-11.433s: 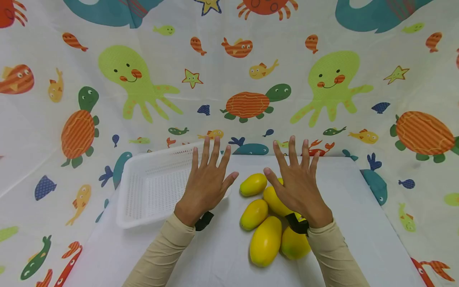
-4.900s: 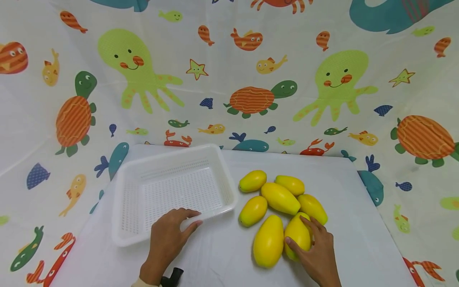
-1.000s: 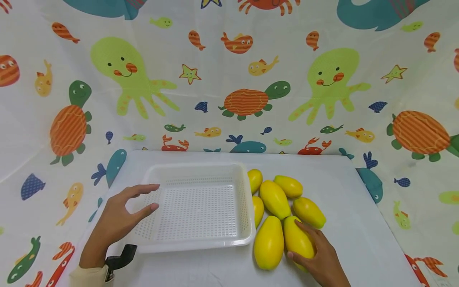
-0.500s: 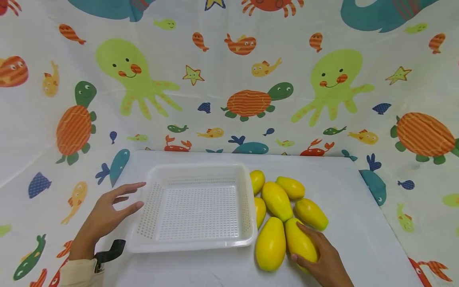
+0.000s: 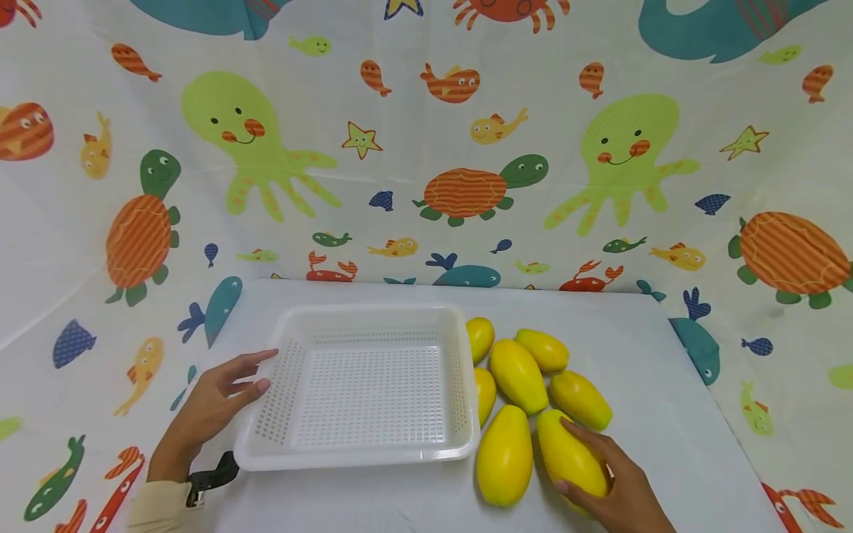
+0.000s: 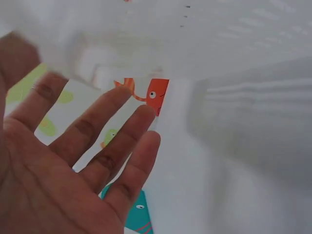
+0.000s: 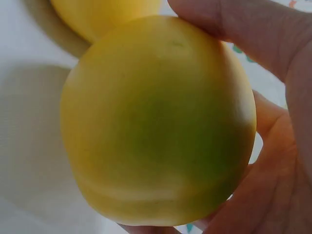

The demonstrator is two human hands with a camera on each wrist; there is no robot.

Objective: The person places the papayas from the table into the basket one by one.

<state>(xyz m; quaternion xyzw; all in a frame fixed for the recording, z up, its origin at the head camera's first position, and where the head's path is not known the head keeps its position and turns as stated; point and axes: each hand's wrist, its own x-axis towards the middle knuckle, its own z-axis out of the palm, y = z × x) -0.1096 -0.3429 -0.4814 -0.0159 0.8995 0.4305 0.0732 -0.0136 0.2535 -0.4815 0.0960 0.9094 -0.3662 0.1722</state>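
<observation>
A white perforated plastic basket (image 5: 366, 396) stands at the middle left of the table. My left hand (image 5: 216, 400) is at its left rim, fingers loosely extended; in the left wrist view the straight fingers (image 6: 117, 141) lie beside the blurred white wall, and I cannot tell whether they touch it. With fingers and thumb spread round its sides, my right hand (image 5: 620, 477) grips a yellow papaya (image 5: 569, 455) at the front right. That papaya (image 7: 156, 122) fills the right wrist view and has a greenish end. Just left of it lies another large papaya (image 5: 504, 455).
Several more yellow papayas (image 5: 518, 376) lie behind the held one, and two are partly hidden by the basket's right rim. A white cloth covers the table (image 5: 640, 355). Behind rises a curtain (image 5: 466, 126) printed with sea animals.
Over the earlier frames the basket shifted right and straightened, up against the papayas. Lately the held papaya moved slightly right and toward me; my left fingers drew closer to the thumb at the rim.
</observation>
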